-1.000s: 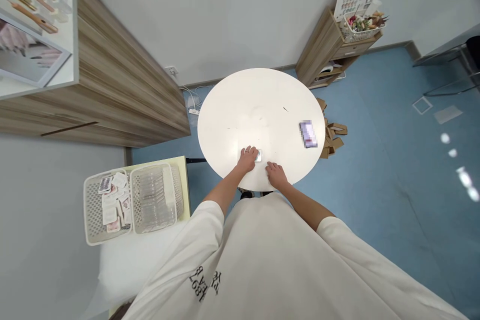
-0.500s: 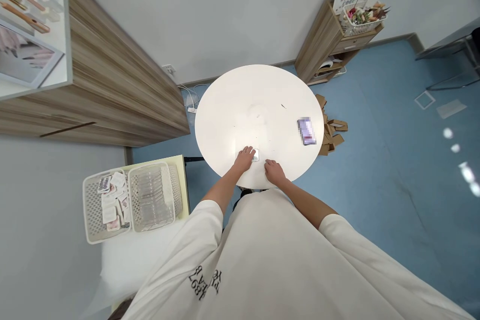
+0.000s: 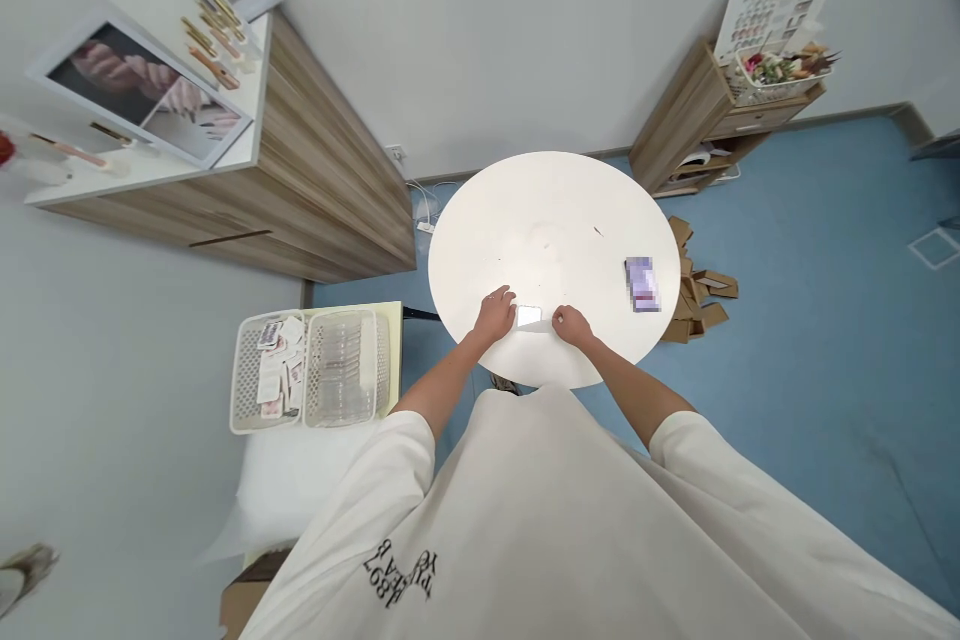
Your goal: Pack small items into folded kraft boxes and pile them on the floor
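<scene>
On the round white table (image 3: 547,190), near its front edge, lies a small flat rectangular piece (image 3: 529,315), bright white with a thin dark outline. My left hand (image 3: 495,316) rests just left of it, palm down with fingers stretched and a little apart. To the right of the piece, my right hand (image 3: 574,325) is closed, its thumb and fingertips pressed together low over the tabletop. A faint greyish film-like edge runs below the piece towards those fingertips. Whatever they may pinch is too small to make out.
A purple blurred-out item (image 3: 643,284) lies at the table's right. At left, one white basket (image 3: 236,385) holds cards, another (image 3: 309,390) clear plastic pieces. A wooden cabinet (image 3: 337,160) stands back left, a smaller one (image 3: 675,120) back right. Cardboard boxes (image 3: 701,290) lie on the floor.
The camera view has shifted, so the room appears further right. My left hand has drawn off the small piece, which now shows fully and looks brighter. My right hand has closed into a pinch.
</scene>
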{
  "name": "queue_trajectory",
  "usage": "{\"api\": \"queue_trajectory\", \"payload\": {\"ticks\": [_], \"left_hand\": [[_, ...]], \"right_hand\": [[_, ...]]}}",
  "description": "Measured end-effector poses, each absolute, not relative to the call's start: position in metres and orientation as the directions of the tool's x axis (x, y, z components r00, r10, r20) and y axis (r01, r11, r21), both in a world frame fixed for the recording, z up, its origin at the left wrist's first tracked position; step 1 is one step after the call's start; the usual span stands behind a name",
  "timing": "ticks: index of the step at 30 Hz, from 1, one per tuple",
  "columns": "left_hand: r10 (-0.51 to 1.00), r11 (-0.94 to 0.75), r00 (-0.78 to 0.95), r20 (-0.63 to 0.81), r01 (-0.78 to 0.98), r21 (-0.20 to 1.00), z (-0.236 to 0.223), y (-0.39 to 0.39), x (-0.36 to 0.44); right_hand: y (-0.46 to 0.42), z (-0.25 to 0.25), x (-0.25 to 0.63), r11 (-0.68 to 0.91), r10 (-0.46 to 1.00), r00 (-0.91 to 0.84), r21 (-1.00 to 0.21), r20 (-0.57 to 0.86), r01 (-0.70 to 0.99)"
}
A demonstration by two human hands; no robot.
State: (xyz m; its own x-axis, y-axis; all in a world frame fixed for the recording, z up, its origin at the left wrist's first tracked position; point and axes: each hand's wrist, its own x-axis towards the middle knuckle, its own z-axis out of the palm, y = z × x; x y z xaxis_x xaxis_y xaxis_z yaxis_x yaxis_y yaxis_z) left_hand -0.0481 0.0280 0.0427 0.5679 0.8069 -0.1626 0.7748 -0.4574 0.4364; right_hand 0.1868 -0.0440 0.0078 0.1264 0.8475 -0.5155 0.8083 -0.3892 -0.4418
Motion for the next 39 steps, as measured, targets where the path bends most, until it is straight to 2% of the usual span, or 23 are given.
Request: {"api": "queue_trajectory", "payload": {"ticks": [2, 4, 7, 10, 19, 22, 25, 27, 29, 31, 35, 39], "left_hand": [[0.785, -0.526, 0.61, -0.103, 0.746, 0.408, 0.05, 0.016, -0.047], [0.724, -0.608, 0.681, -0.11, 0.705, 0.365, 0.055, 0.001, -0.045], [0.593, -0.712, 0.781, -0.198, 0.623, 0.324, 0.053, -0.017, -0.041], [0.501, -0.743, 0.812, -0.3, 0.582, 0.332, 0.044, -0.027, -0.036], [0.595, -0.644, 0.718, -0.36, 0.695, 0.321, 0.0, -0.009, -0.021], [0.609, -0.628, 0.709, -0.355, 0.705, 0.33, -0.008, -0.002, -0.018], [0.621, -0.631, 0.707, -0.337, 0.707, 0.321, -0.011, 0.003, -0.015], [0.633, -0.629, 0.702, -0.327, 0.712, 0.311, -0.011, 0.006, -0.013], [0.65, -0.618, 0.69, -0.319, 0.724, 0.308, -0.008, 0.008, -0.011], [0.658, -0.601, 0.68, -0.323, 0.733, 0.318, -0.005, 0.009, -0.01], [0.646, -0.558, 0.671, -0.364, 0.74, 0.375, 0.002, 0.004, -0.01], [0.62, -0.489, 0.658, -0.428, 0.75, 0.445, 0.006, -0.004, -0.012]], "right_hand": [[-0.035, 0.004, 0.187, -0.426, 0.832, 0.147, -0.446, -0.535, 0.787], [-0.029, 0.0, 0.186, -0.452, 0.818, 0.163, -0.441, -0.552, 0.775], [-0.024, -0.006, 0.186, -0.466, 0.811, 0.185, -0.423, -0.555, 0.777], [-0.021, -0.011, 0.186, -0.47, 0.811, 0.201, -0.407, -0.55, 0.783], [-0.018, -0.012, 0.185, -0.411, 0.83, 0.192, -0.342, -0.523, 0.845], [-0.021, -0.012, 0.186, -0.411, 0.831, 0.172, -0.376, -0.529, 0.83], [-0.033, -0.007, 0.186, -0.396, 0.863, 0.185, -0.402, -0.469, 0.826], [-0.045, 0.0, 0.185, -0.373, 0.895, 0.222, -0.376, -0.386, 0.848], [-0.058, 0.008, 0.181, -0.306, 0.933, 0.207, -0.34, -0.296, 0.889], [-0.07, 0.015, 0.177, -0.197, 0.96, 0.114, -0.326, -0.257, 0.925], [-0.085, 0.019, 0.169, 0.04, 0.949, -0.142, -0.339, -0.282, 0.94], [-0.089, 0.016, 0.166, 0.151, 0.904, -0.265, -0.33, -0.336, 0.932]]}}
